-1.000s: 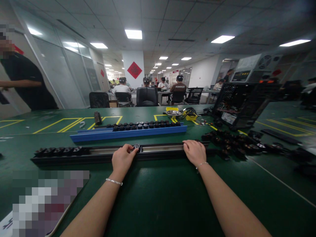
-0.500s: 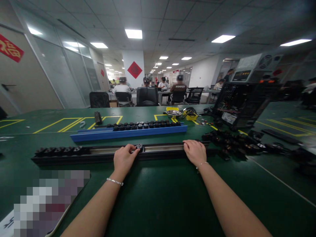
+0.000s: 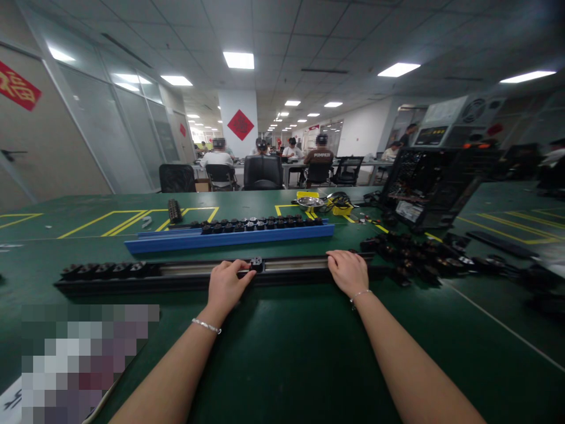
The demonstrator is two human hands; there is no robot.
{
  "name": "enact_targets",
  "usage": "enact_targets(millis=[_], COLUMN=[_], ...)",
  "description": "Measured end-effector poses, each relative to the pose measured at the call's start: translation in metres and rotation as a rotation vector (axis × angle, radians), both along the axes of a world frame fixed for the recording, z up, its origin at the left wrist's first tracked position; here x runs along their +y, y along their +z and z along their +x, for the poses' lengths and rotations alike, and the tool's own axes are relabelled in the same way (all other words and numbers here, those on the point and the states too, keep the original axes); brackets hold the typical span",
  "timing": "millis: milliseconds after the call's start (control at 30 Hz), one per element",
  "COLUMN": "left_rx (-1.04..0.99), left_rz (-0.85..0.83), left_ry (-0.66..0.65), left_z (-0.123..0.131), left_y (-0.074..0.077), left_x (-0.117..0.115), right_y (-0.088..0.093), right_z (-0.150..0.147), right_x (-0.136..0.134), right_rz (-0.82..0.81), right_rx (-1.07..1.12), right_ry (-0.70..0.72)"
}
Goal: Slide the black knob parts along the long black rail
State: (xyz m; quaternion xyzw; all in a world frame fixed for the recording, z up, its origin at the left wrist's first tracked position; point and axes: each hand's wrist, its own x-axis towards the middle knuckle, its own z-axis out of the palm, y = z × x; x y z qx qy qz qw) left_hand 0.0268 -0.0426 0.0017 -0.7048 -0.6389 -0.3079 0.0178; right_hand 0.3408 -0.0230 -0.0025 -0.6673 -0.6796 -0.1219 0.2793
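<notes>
Blocks (image 3: 105, 270) on near rail (image 3: 145, 285), left end; far rail (image 3: 229, 239) behind.

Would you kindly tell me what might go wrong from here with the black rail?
The small black part might tilt or bind in the black rail, as the left hand sits at that part's left side. The black rail might shift if the right hand, resting toward its right end, lets go. Such a shift could jostle the pile of black parts close to that end.
</notes>
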Motion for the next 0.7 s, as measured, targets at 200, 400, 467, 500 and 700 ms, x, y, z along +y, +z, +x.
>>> enact_targets(millis=[200,400,467,500,700], left_rx=[0.006,-0.003,-0.008,-0.011,-0.007], left_rz=[0.022,-0.022,-0.034,-0.036,-0.011], left_ry=[-0.049,-0.082,-0.097,-0.104,-0.17], left_z=[-0.0001,0.0019,0.0027,0.003,0.0043], left_y=[-0.0014,0.0011,0.0014,0.0013,-0.0012], left_x=[0.0004,-0.0018,-0.0023,-0.0025,-0.0028], right_y=[0.0002,-0.0012,-0.0014,-0.0014,-0.0005], right_z=[0.0,0.0004,0.0004,0.0004,-0.0004], right_x=[0.0002,0.0011,0.001,0.0009,-0.0005], right_rz=[-0.014,-0.004,0.0,0.001,-0.005], right_rx=[-0.003,-0.038,-0.037,-0.034,-0.001], right_ry=[-0.006,-0.013,-0.012,-0.01,-0.001])
